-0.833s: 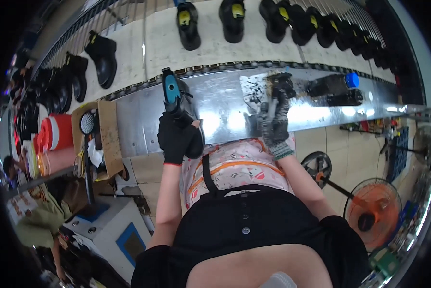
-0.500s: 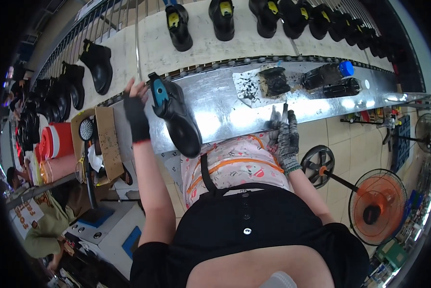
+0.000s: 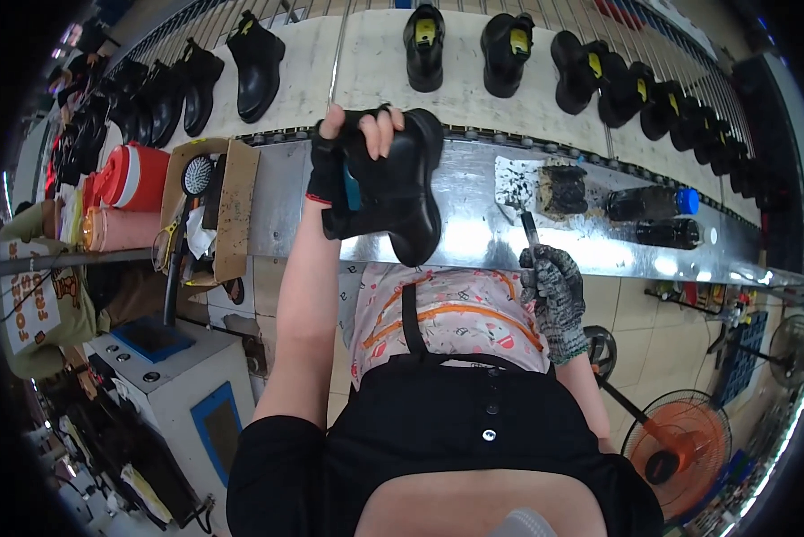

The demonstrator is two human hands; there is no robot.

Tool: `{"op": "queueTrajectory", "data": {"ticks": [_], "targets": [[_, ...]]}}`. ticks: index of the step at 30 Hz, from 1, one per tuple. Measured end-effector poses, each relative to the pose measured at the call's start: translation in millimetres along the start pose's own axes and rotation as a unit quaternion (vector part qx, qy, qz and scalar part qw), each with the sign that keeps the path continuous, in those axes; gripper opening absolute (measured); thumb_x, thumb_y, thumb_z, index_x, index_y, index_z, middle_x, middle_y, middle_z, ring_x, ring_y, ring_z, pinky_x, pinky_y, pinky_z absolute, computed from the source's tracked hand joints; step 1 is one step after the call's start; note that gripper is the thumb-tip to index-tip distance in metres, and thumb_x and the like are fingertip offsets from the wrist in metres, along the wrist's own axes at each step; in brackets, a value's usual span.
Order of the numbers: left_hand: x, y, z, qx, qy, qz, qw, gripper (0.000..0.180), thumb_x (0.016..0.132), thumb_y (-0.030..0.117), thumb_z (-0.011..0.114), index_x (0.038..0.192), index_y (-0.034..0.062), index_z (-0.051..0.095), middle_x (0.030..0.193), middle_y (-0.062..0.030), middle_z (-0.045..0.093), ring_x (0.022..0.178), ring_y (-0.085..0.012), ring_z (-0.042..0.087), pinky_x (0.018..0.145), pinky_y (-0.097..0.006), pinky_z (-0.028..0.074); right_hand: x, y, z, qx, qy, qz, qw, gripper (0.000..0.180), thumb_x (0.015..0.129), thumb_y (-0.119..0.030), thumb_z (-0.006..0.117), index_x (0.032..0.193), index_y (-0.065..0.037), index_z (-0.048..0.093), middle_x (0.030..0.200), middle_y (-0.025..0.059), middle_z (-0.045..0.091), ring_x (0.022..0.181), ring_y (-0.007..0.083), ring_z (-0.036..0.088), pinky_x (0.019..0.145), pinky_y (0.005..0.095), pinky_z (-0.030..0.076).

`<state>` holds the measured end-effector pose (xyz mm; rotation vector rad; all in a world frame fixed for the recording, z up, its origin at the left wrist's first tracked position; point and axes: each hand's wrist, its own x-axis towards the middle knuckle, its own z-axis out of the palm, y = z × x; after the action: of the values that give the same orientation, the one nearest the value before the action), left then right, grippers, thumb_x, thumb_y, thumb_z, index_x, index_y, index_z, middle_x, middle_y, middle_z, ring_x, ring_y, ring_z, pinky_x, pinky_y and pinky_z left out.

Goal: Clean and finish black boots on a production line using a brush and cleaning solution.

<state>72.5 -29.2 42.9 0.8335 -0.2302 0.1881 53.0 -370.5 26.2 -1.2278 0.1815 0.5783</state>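
My left hand (image 3: 329,170), in a black fingerless glove, is closed on a black boot (image 3: 406,179) with its fingertips over the upper. The boot is held sideways above the near side of the metal bench, and a little of its teal lining shows near my palm. In a grey knitted glove, my right hand (image 3: 554,291) grips a slim black-tipped tool (image 3: 530,227) at the bench's front edge. The tool's exact kind is unclear. Its tip points toward a white sheet with black smears (image 3: 514,182). Beside that sheet lies a black-stained pad (image 3: 563,190).
Two dark bottles, one blue-capped (image 3: 639,204) and one white-capped (image 3: 671,233), lie on the bench (image 3: 474,237). Behind runs a pale conveyor (image 3: 366,54) with several black boots. At left stand a cardboard box (image 3: 236,210) and a red jug (image 3: 132,177). An orange fan (image 3: 675,447) stands at lower right.
My left hand has gone from open beside the boot to gripping it, and the boot is now lifted and turned over sideways. The tool in my right hand has tilted. The whole view has shifted.
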Motion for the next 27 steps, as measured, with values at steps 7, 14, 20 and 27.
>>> {"op": "queueTrajectory", "data": {"ticks": [7,14,20,27], "targets": [[8.6,-1.5,26.1,0.088,-0.145,0.025,0.985,0.064,0.090,0.054,0.036,0.051,0.0051,0.051,0.057,-0.0063,0.049,0.081,-0.0224,0.043,0.086,-0.031,0.033,16.7,-70.5,51.3,-0.447,-0.150,-0.316,0.824,0.023,0.077,-0.014,0.066,0.097,-0.003,0.068,0.090,0.0077,0.068,0.075,0.0167,0.063,0.067,0.0297,0.050],[5.5,-1.6,31.3,0.093,-0.128,0.011,0.987,0.067,0.088,0.058,0.037,0.049,0.0052,0.051,0.055,-0.0064,0.049,0.081,-0.0218,0.043,0.085,-0.031,0.032,15.5,-96.7,78.3,-0.618,-0.170,-0.395,0.658,0.034,0.069,-0.035,0.073,0.099,-0.019,0.070,0.092,0.0050,0.067,0.084,0.0243,0.061,0.074,0.0364,0.048],[8.4,-1.0,25.9,0.110,-0.164,0.017,0.980,0.071,0.090,0.061,0.030,0.047,0.0085,0.049,0.054,-0.0020,0.048,0.083,-0.0197,0.042,0.100,-0.035,0.023,20.0,-96.9,85.7,-0.631,-0.185,-0.405,0.635,0.037,0.068,-0.042,0.072,0.099,-0.021,0.070,0.090,0.0038,0.065,0.082,0.0244,0.060,0.072,0.0350,0.047],[7.9,-2.7,27.0,0.106,-0.156,0.010,0.982,0.072,0.090,0.062,0.029,0.046,0.0087,0.049,0.055,-0.0011,0.048,0.084,-0.0196,0.043,0.101,-0.035,0.022,22.7,-94.8,86.1,-0.646,-0.177,-0.394,0.630,0.036,0.069,-0.042,0.072,0.099,-0.023,0.070,0.088,0.0028,0.065,0.082,0.0228,0.060,0.072,0.0345,0.047]]}}
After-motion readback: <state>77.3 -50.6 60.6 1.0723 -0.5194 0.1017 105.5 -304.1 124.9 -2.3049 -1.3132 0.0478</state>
